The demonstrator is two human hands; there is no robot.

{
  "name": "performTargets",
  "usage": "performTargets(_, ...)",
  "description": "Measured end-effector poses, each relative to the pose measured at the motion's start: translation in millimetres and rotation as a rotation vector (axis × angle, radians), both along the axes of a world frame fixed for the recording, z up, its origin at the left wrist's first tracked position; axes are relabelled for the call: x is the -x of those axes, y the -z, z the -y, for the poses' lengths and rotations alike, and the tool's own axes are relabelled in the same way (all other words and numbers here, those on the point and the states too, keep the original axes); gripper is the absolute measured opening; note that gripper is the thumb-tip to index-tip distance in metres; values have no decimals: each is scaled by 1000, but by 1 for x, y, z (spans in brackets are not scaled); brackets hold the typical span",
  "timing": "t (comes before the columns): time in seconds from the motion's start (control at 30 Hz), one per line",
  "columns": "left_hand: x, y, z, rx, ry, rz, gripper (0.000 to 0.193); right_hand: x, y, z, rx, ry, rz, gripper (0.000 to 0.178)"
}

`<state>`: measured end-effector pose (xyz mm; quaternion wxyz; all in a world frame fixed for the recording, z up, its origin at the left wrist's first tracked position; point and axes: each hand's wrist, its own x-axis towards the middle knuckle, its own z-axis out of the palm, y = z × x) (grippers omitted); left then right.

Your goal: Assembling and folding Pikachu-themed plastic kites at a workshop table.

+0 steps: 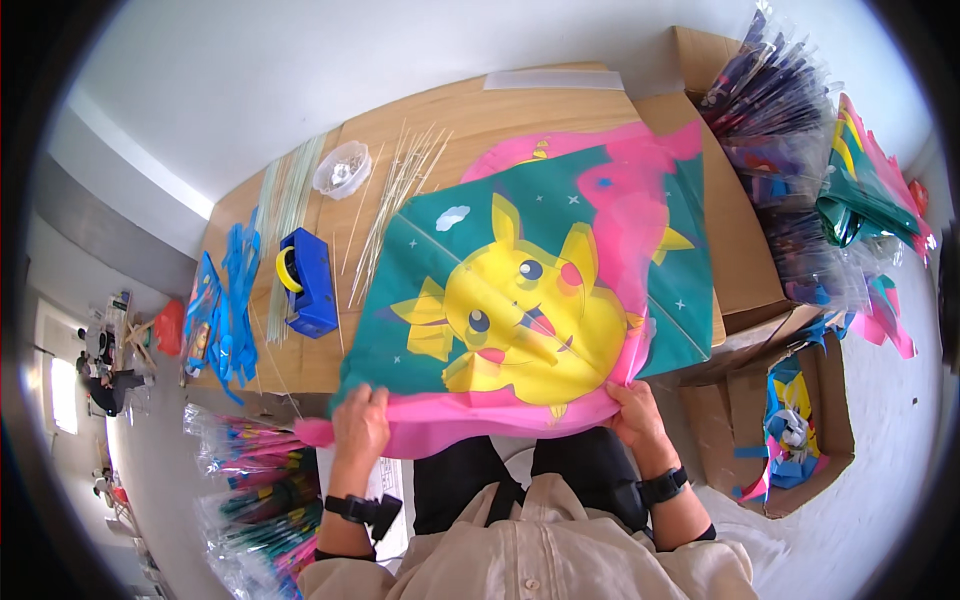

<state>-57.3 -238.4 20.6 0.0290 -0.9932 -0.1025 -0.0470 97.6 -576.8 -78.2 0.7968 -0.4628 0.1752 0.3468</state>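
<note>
A thin kite sail (400, 270), dark green with a pink border and a large yellow cartoon animal, spreads over the table's front half. My left hand (362, 422) is closed on its near left edge. At the near right, my right hand (638, 412) pinches the pink border with the thumb on top. Between my hands the pink near edge sags slightly over the table's front, above my lap. A folded pink part lies blurred across the sail's right side. Thin straight lines, like rods, run across the sheet.
On the wooden table (400, 100) lie thin sticks (398, 190), a clear tub (342, 170), a blue tape dispenser (312, 285) and blue strips (238, 300). Bagged kites hang below left (255, 500) and fill a carton (775, 150) at right. An open cardboard box (830, 430) stands lower right.
</note>
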Motion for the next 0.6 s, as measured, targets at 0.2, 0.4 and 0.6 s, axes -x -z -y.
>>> performTargets(0.2, -53, -112, 42, -447, 349, 554, 32, 0, 13, 0, -72, 34, 11, 27)
performTargets(0.4, -33, -39, -18, -279, 252, 27, 31, -2, 6, -1, -80, 3, -22, 28)
performTargets(0.6, -12, 7, -22, -147, 67, -51, 29, 0, 9, 5, -70, 38, -70, 29)
